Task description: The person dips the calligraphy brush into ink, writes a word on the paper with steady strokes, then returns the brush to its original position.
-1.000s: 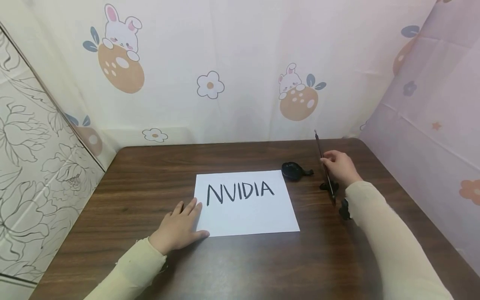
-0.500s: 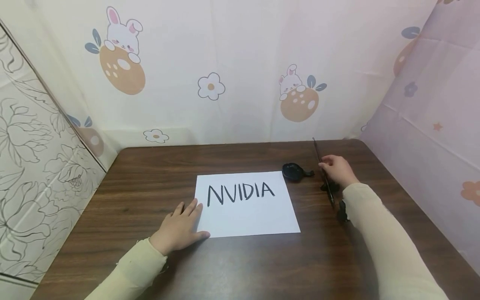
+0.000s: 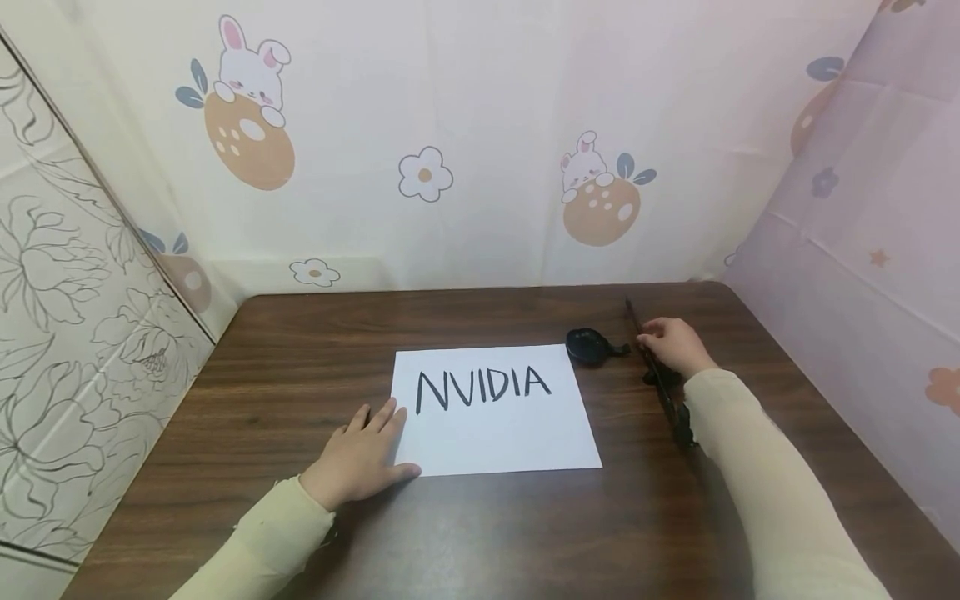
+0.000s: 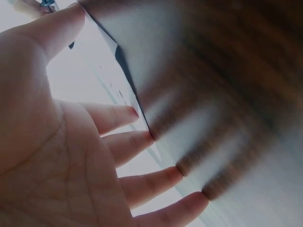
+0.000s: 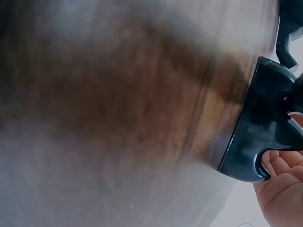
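My left hand (image 3: pixel 356 458) lies with spread fingers on the left edge of a white sheet of paper (image 3: pixel 502 446), which bears "NVIDIA" in black brush lettering. In the left wrist view, the fingertips (image 4: pixel 193 201) touch the table along the paper's edge. At the right, my right hand (image 3: pixel 677 343) pinches a dark, slender writing brush (image 3: pixel 636 317) by its shaft. Below it stands a black brush rest (image 3: pixel 660 377), partly hidden by the brush and hand; whether the brush touches it I cannot tell. The glossy rest (image 5: pixel 258 127) fills the right of the right wrist view.
A small black ink dish (image 3: pixel 588 346) with a short handle sits by the paper's upper right corner. The dark wooden table (image 3: pixel 525 542) ends at the back against a curtain (image 3: pixel 480 225) printed with rabbits and flowers.
My right hand has lowered the brush slightly toward the table and toward me, its upper end dropping from in front of the curtain. The left hand and paper stay in place.
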### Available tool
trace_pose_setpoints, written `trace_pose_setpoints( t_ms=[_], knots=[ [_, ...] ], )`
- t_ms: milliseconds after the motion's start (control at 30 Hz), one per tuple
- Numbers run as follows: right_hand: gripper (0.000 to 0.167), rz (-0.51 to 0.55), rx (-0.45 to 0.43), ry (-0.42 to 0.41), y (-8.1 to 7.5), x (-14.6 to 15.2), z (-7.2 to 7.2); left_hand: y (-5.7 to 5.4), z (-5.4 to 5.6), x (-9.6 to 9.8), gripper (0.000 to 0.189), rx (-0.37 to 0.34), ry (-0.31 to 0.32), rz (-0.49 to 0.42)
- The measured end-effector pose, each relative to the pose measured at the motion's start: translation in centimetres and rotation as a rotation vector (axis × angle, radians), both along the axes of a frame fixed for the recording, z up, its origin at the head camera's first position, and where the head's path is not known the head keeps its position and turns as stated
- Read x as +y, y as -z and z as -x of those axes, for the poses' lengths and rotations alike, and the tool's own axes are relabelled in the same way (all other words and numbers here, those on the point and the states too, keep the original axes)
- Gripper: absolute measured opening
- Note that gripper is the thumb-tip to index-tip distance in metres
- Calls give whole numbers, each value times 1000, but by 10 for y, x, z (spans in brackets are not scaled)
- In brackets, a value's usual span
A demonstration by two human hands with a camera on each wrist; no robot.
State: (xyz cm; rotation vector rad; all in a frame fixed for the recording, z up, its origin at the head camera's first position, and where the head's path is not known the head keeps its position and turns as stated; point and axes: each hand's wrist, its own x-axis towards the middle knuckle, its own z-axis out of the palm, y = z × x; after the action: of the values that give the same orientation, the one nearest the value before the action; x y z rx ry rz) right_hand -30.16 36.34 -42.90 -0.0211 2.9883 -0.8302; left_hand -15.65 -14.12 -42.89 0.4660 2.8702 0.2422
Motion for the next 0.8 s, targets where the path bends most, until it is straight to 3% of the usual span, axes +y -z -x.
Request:
trace_pose_setpoints(
  t_ms=[567,800],
  knots=[
    [51,-38,-55,-38,-3,0,1,-3,-2,0,88,-15,15,-3],
    [65,-6,-85,-26,-10,2,1,-4,-2,-1,87,-12,16,-4]
  ],
)
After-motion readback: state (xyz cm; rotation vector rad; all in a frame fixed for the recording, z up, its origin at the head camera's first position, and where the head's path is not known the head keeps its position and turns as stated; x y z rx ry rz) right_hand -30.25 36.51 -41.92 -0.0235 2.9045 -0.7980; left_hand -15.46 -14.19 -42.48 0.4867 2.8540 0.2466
